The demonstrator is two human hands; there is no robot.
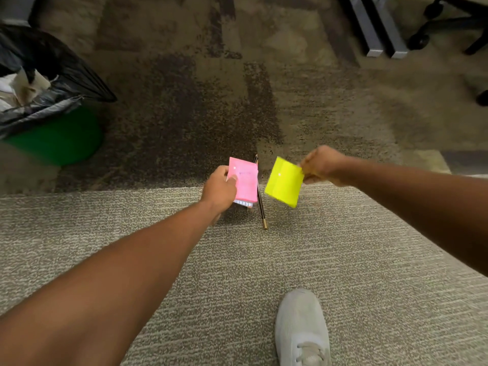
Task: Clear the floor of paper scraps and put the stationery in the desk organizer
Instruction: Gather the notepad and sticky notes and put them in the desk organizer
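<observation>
— So, what did each hand have at that moment?

— The left hand (220, 187) gripped a pink pad of sticky notes (244, 180), thumb pressed on its top face and fingers curled underneath. Something white with a printed edge showed just below the pad, held with it, though I couldn't tell what it was. A thin dark pencil (260, 196) ran along the pad's right edge, pointing from twelve o'clock down to six, its gold end lowest. Whether the hand held the pencil or it lay on the floor behind, I couldn't tell.

— And the right?

— The right hand (320, 165) pinched a yellow pad of sticky notes (284, 182) by its three o'clock corner, fingers closed on it. The yellow pad hung tilted, just beside the pink one but apart from it, the pencil between them.

— Where was all that in the view?

— Near the middle, above the carpet (237, 260), both forearms reaching in from the lower corners. At about five o'clock from the pads, a pale grey shoe (301, 328) stood on the lighter carpet.

— Anything else around?

— At ten o'clock sat a green bin (60, 138) with a black liner (52, 75), crumpled pale paper (21, 88) inside it. At one o'clock, far off, were two grey metal legs (380, 27), and at two o'clock the black base of a wheeled chair (449, 25). The carpet was darker and mottled toward twelve o'clock.
</observation>
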